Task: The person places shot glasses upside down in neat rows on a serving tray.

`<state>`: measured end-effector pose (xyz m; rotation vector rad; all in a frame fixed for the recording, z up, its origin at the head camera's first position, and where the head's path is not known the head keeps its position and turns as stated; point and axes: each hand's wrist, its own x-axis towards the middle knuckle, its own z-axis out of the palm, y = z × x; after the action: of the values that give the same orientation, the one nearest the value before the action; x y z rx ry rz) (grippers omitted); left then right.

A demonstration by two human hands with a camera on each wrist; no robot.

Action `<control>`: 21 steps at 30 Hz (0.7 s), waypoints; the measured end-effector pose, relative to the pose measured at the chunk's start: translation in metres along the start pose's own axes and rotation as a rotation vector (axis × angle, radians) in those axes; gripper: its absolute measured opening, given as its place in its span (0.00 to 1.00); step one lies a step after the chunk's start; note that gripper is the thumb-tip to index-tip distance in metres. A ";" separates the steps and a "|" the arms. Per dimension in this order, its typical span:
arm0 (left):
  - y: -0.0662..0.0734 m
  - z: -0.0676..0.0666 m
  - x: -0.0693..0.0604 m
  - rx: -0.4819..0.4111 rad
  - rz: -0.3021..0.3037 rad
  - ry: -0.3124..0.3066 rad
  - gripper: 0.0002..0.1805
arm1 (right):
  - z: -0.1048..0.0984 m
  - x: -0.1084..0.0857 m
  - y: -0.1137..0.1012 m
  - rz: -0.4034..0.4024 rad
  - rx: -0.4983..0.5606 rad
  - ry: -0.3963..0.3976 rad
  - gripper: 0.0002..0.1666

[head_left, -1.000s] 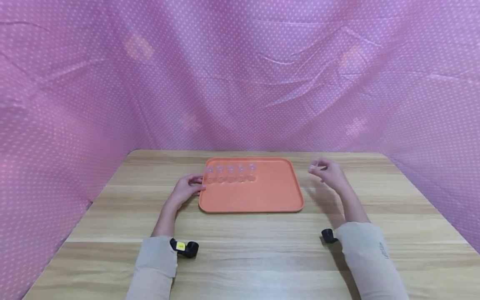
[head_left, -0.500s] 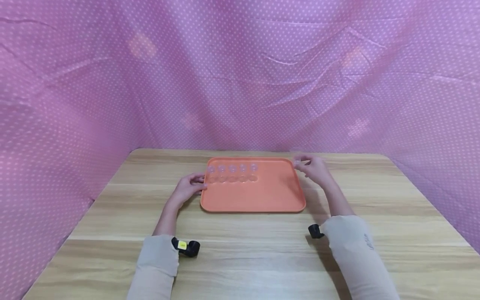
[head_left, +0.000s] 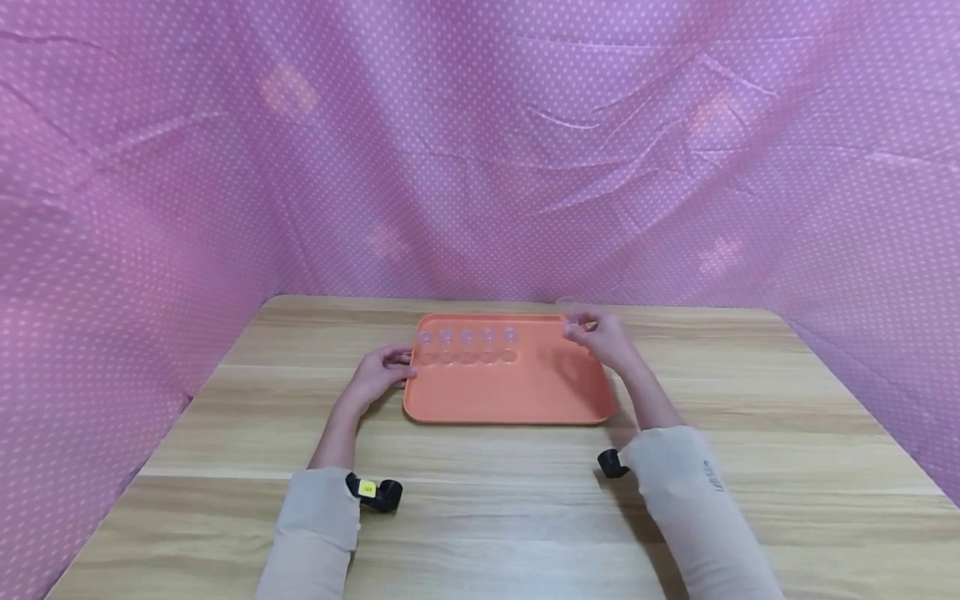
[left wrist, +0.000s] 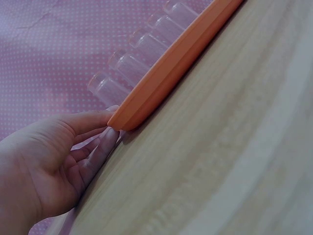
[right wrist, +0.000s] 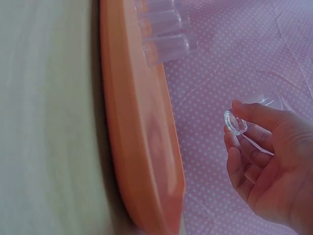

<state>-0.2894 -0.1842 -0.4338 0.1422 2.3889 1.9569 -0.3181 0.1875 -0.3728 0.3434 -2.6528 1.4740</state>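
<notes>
My left hand (head_left: 372,379) pinches the left edge of an orange tray (head_left: 510,396) lying on the table. The left wrist view shows the fingers (left wrist: 93,118) at the tray's corner, above and below its rim. Several clear cups (head_left: 468,346) stand upright in one row along the far left part of the tray. My right hand (head_left: 606,340) holds another clear cup (right wrist: 235,122) by its thick base, above the tray's far right part. The fingers hide part of this cup's side. In the right wrist view, its base faces the tray and stays apart from it.
A wooden table (head_left: 480,508) lies under the tray. Behind it hangs a pink dotted cloth (head_left: 480,167). Each sleeve carries a small black wrist camera, the left one (head_left: 381,495) and the right one (head_left: 612,463), close over the table.
My right hand has moved left with the clear cup, from beside the tray to over its far right part. The left hand keeps its grip on the tray's edge.
</notes>
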 end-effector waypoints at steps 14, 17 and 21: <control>-0.001 0.000 0.001 0.004 0.000 0.002 0.26 | 0.012 0.003 -0.002 0.033 -0.016 0.006 0.21; -0.001 0.000 0.001 0.001 0.003 0.003 0.25 | 0.014 0.003 -0.001 0.020 -0.038 0.020 0.20; 0.000 0.001 0.001 -0.003 0.004 0.000 0.26 | 0.015 0.003 0.000 0.008 -0.065 0.031 0.18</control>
<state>-0.2905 -0.1836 -0.4344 0.1472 2.3867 1.9623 -0.3204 0.1748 -0.3803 0.3021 -2.6742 1.3796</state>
